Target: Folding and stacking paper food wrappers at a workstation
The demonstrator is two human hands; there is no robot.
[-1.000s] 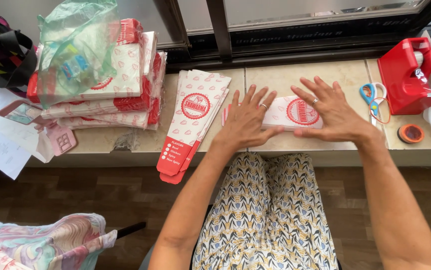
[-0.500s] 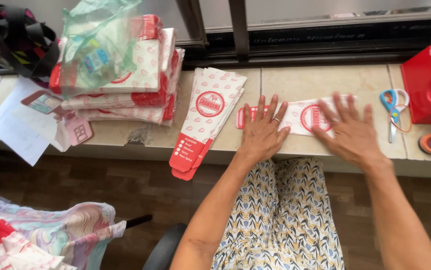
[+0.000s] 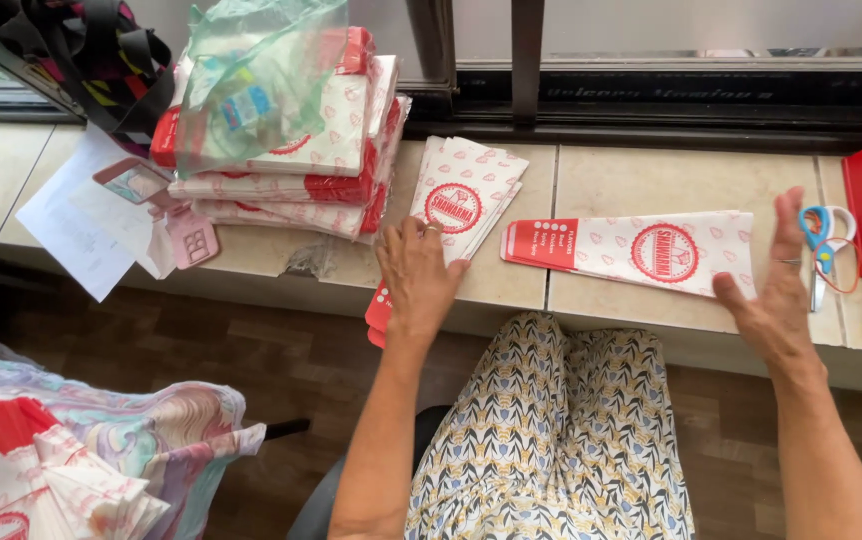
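Since a moment ago the left hand (image 3: 419, 282) has slid off to rest flat and open on the small pile of paper sleeves (image 3: 466, 195) at ten o'clock, while the right hand (image 3: 776, 290), open and lifted, leaves the folded red-and-white sleeve (image 3: 641, 250) lying on the desk (image 3: 651, 180) at its nine o'clock, seemingly finished and ready for stacking.

By the right hand (image 3: 776, 290), the sleeve (image 3: 641, 252) is white with red drops, seal and end. Scissors (image 3: 826, 235) beyond are blue, yellow, red. The dress (image 3: 551, 440) bears yellow-blue leaves.

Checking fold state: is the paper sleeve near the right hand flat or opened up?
Flat. The paper sleeve lies pressed on the ledge, no mouth gaping.
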